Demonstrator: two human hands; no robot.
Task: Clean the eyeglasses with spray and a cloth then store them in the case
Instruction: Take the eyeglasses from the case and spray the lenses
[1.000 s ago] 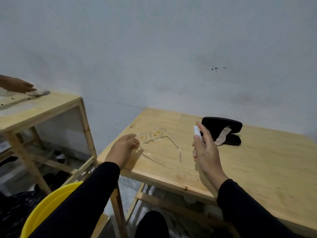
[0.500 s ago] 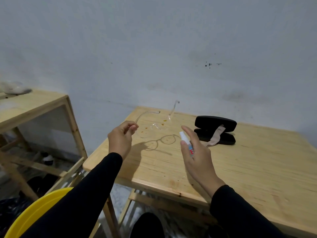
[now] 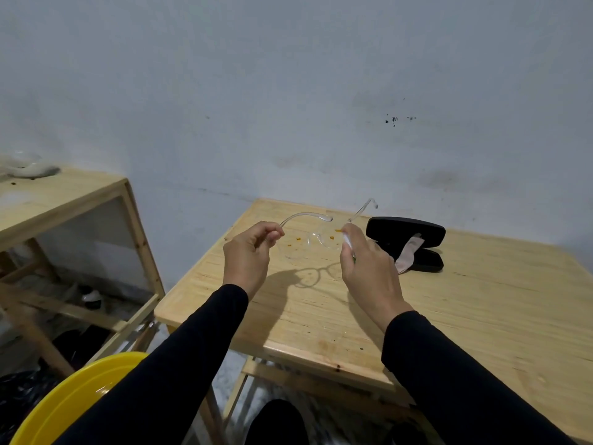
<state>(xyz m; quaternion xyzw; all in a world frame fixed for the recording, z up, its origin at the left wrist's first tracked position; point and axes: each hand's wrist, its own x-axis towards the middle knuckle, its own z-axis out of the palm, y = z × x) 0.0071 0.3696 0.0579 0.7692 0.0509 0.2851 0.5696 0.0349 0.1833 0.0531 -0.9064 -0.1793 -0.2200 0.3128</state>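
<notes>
My left hand (image 3: pixel 248 252) holds the clear-framed plastic eyeglasses (image 3: pixel 316 239) up above the pale wooden counter (image 3: pixel 481 303), my fingers (image 3: pixel 272 234) pinching one temple arm near its hinge. The lenses, flecked with orange spots, hang just right of those fingers. My right hand (image 3: pixel 369 268) curls round a small white spray bottle (image 3: pixel 348 242), its top just beside the right lens. Beyond my right fingers the open black hard-shell case (image 3: pixel 407 234) lies on the counter with a beige cloth (image 3: pixel 409 255) draped over its edge.

Glasses (image 3: pixel 316 240): clear, orange-speckled. Case (image 3: pixel 407 232): black. Cloth (image 3: pixel 409 253): pinkish-beige. Table (image 3: pixel 481 303): pale wood. Basin (image 3: pixel 64 409): yellow. Sleeves (image 3: pixel 179 364): black.
</notes>
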